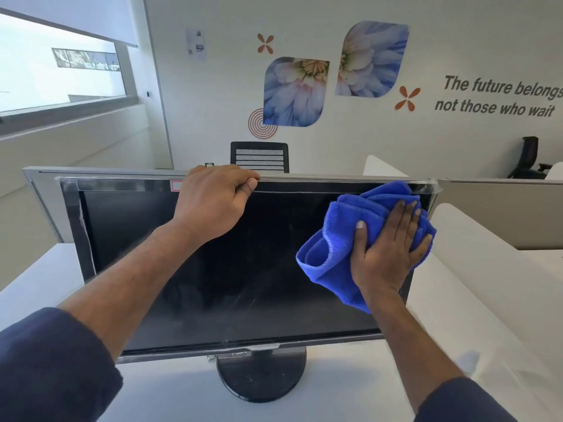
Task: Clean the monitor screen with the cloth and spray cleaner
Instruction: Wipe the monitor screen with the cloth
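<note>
Sleeves: dark navy blue, long, on both arms — pushed up well above the wrists, leaving the forearms bare.
Left sleeve (51, 360): soft, matte fabric, bunched in loose folds at its rolled edge.
Right sleeve (463, 403): same navy cloth, its edge crossing the forearm near the lower frame border.
Left hand (213, 202): bare — no ring, watch or glove visible.
Right hand (387, 254): bare as well, short trimmed nails, no jewellery on the wrist.

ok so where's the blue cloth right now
In the head view the blue cloth is pressed flat under the right hand against the upper right part of the monitor screen, near its top right corner.
</note>
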Available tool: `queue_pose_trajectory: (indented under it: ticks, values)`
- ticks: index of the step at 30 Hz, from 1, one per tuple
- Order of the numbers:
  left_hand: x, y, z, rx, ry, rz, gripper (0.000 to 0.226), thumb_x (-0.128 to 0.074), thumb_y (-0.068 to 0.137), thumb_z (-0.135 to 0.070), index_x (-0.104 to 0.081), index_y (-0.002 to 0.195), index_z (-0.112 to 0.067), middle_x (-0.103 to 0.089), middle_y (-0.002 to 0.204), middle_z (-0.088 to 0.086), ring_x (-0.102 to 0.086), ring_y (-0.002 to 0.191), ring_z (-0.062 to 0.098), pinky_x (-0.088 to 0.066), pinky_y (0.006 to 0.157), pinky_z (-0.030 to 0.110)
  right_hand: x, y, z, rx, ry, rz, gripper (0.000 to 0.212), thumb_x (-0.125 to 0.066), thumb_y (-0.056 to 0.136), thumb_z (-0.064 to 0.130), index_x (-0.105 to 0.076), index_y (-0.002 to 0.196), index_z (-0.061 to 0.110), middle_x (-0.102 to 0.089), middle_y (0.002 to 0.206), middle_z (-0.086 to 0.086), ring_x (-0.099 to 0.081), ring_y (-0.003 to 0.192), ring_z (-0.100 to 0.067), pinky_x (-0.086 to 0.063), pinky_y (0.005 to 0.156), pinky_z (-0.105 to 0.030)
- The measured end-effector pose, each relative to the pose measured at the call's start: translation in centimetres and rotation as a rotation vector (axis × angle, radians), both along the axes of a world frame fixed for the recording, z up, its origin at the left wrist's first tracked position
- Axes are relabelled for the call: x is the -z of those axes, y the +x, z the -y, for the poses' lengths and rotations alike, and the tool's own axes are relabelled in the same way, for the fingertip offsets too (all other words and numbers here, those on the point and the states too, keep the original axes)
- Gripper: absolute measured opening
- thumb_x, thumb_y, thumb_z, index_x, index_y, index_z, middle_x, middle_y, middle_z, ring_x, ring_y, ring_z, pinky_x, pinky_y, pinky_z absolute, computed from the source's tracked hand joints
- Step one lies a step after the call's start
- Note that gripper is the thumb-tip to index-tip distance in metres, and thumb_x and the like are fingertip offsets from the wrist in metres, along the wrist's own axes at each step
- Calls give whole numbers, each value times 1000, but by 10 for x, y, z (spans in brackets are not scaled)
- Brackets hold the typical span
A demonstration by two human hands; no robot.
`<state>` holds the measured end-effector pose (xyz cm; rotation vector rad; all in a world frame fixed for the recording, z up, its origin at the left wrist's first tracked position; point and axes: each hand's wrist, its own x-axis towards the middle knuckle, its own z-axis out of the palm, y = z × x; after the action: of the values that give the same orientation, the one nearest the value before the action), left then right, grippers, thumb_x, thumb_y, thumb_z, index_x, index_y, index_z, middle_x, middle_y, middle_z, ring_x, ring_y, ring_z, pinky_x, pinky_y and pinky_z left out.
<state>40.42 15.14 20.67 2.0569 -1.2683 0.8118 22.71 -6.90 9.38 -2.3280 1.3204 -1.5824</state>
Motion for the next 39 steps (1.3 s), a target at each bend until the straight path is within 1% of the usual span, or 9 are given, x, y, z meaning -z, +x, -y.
queue_pose_trajectory:
  ticks: [7,12,16,20,23,25,30,34,39]
  values:
    - [5,3,1,-16,-16,40,32,-46,98,-35,-74,109,-23,-76,101,-5,-67,89,24,-31,79,31,44,-7,-15,13,84,-4,82,-32,95,59,-14,156,8,-16,164,-13,-12,153,-26,-2,122,-49]
    - [4,0,0,-17,-19,62,32,-47,97,-34,-74,107,-22,-77,99,-4,-67,86,24,-32,78,31,68,-12,-28,24,150,-4,83,-31,94,59,-17,155,6,-20,163,-15,-17,151,-30,-8,122,-52]
    - [6,1,-2,-15,-31,50,32,-47,97,-33,-75,107,-21,-77,97,-4,-67,83,24,-32,76,31,54,-11,-30,9,134,-19,87,-31,92,62,-16,156,5,-15,164,-14,-11,153,-29,-6,123,-52]
    - [6,-1,-1,-21,-20,66,31,-47,98,-34,-74,107,-23,-77,100,-5,-67,87,22,-33,78,31,7,2,-21,-13,82,11,93,-29,91,68,-10,157,6,-8,166,-12,-1,153,-27,-1,121,-52]
    - [6,2,-1,-22,-22,57,32,-46,98,-35,-74,108,-23,-76,102,-5,-67,89,23,-32,79,31,-22,15,-16,-31,72,60,99,-27,88,76,-5,157,8,-5,166,-11,1,154,-25,1,121,-51]
    - [6,6,-2,-24,-23,43,33,-45,99,-37,-74,109,-24,-76,104,-6,-67,91,23,-32,79,31,-21,16,-14,-18,51,20,100,-24,88,77,-5,157,7,-5,166,-12,0,154,-25,1,121,-50]
    - [6,2,4,-10,-27,86,30,-46,98,-35,-74,105,-25,-77,99,-7,-68,89,21,-29,77,28,14,-3,-6,60,38,-77,102,-22,89,76,-15,154,-2,-14,163,-20,-6,153,-31,-3,122,-49]
    - [8,7,4,-27,-43,76,33,-44,97,-36,-74,105,-24,-77,100,-5,-68,91,22,-28,78,29,66,-18,-19,43,116,-164,101,-28,87,72,-15,154,-3,-14,163,-22,-6,152,-34,-5,122,-51]
    - [7,2,3,-17,-49,85,32,-46,97,-34,-75,106,-23,-77,101,-5,-68,91,22,-30,78,29,110,-33,-29,45,163,-192,101,-23,88,75,-14,154,-1,-16,162,-22,-8,152,-33,-6,123,-48]
